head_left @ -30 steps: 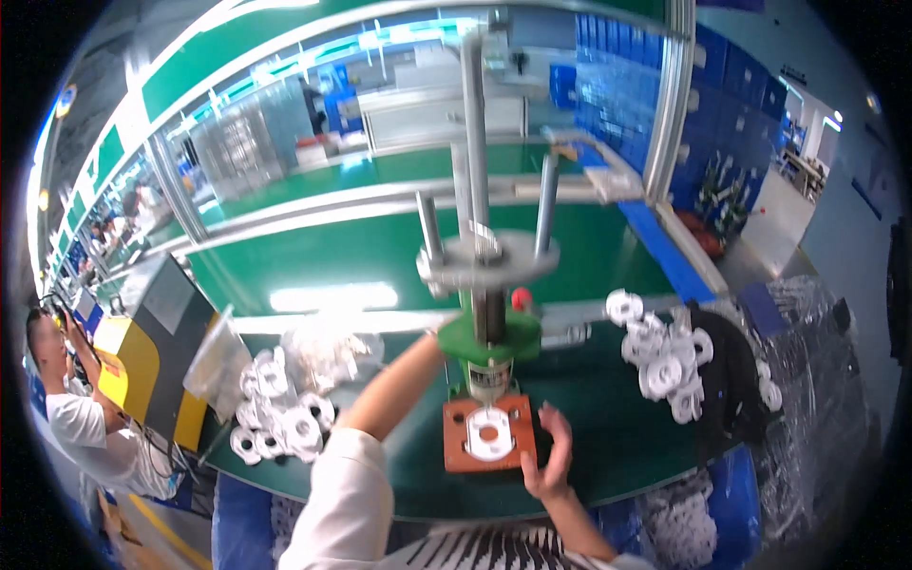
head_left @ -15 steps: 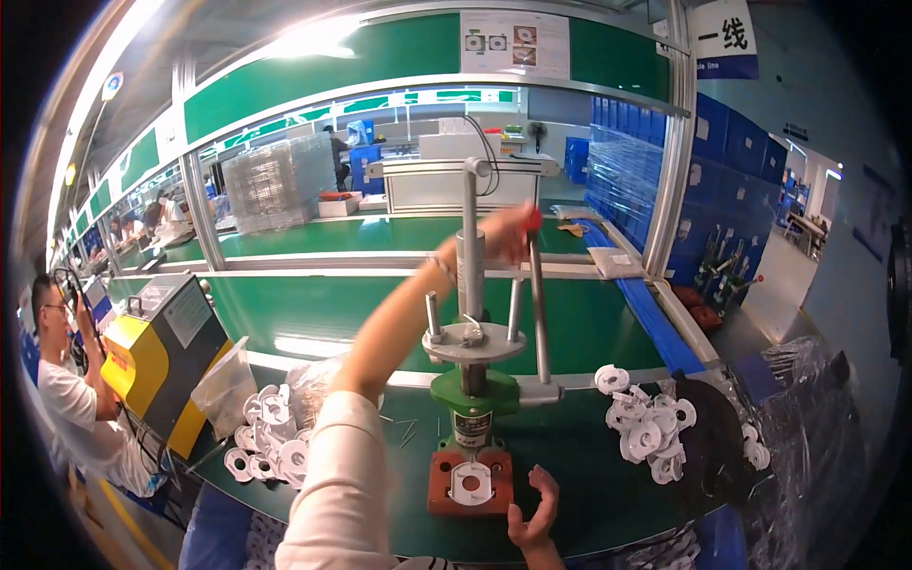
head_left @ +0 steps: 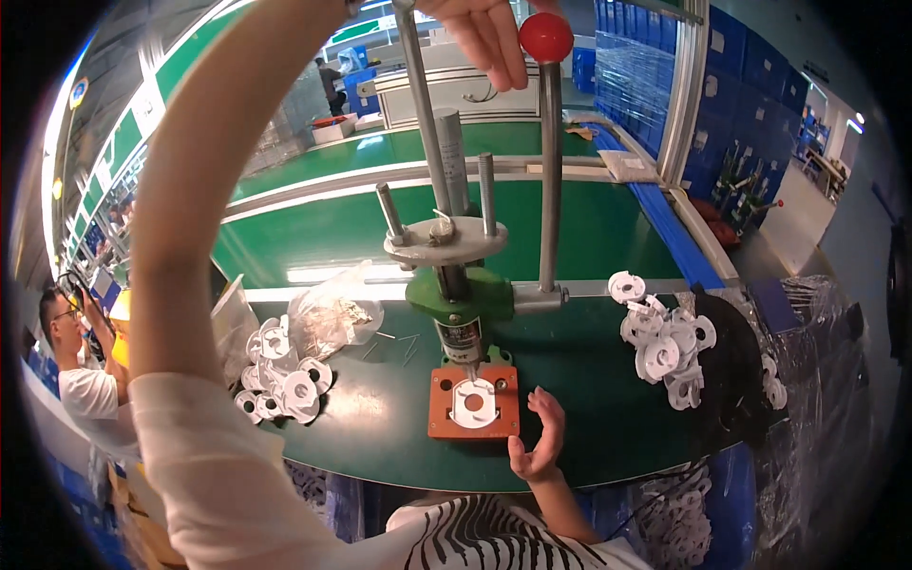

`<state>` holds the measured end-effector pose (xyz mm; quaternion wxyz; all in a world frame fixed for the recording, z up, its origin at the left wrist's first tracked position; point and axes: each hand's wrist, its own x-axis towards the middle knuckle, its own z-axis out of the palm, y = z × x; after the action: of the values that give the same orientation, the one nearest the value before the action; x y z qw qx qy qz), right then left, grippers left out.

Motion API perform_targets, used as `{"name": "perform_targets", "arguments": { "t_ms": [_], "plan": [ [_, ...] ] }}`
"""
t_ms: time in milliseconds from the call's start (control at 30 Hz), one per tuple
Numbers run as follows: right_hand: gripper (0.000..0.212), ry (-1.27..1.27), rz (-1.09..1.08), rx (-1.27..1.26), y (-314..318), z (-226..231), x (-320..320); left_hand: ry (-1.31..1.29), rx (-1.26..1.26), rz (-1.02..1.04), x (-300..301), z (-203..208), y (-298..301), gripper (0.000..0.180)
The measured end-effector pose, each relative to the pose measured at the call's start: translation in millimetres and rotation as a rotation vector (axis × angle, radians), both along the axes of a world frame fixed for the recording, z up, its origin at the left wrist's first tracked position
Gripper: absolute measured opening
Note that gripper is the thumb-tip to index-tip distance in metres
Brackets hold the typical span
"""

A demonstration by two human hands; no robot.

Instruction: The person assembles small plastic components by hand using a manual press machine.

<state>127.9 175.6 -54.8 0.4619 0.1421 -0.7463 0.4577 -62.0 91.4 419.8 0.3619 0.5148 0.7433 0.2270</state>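
Note:
A green hand-operated arbor press (head_left: 460, 294) stands on the dark green bench. Under its ram sits an orange-brown fixture block (head_left: 440, 418) with a white ring-shaped plastic part (head_left: 473, 404) lying in it. High up by the red ball knob (head_left: 546, 38) of the press lever (head_left: 551, 171) is my left hand (head_left: 486, 40), fingers stretched out beside the knob; part of this hand is cut off by the upper edge. My right hand (head_left: 541, 435) rests just right of the fixture block, fingers curved and thumb apart, with nothing in it.
White plastic parts are piled on the left (head_left: 285, 375) and on the right (head_left: 665, 347). A clear bag (head_left: 332, 313) and several thin metal pins (head_left: 408, 348) lie left of the press. A co-worker (head_left: 90, 380) sits at far left. Blue bins (head_left: 731, 470) stand below the bench.
The view has shifted, with the lever and my left hand now higher and nearer in it. My left fingers have stretched out beside the knob. The right hand stays by the fixture block.

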Motion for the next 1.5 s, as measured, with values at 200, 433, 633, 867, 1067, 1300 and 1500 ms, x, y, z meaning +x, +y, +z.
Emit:
{"name": "perform_targets", "arguments": {
  "t_ms": [200,433,633,867,1067,1300,1500],
  "plan": [
    [0.049,0.025,0.024,0.040,0,3,5,0.506,-0.207,0.409,87,5,26,0.058],
    [0.044,0.091,-0.035,0.164,-6,5,8,0.710,-0.391,0.331,147,6,28,0.056],
    [0.050,0.239,-0.205,0.055,10,7,0,0.728,-0.343,0.315,172,-20,2,0.061],
    [0.050,0.605,-0.532,0.090,77,104,15,1.254,0.146,-0.115,219,-113,-13,0.031],
    [0.044,1.083,-0.527,0.210,98,196,60,1.078,0.137,-0.343,264,-218,3,0.028],
    [0.043,1.047,-0.636,0.188,95,201,97,0.982,0.242,-0.141,224,-383,15,0.017],
    [0.039,0.981,-0.620,0.255,87,200,92,0.907,0.429,-0.157,215,-395,14,0.014]
  ]
}}
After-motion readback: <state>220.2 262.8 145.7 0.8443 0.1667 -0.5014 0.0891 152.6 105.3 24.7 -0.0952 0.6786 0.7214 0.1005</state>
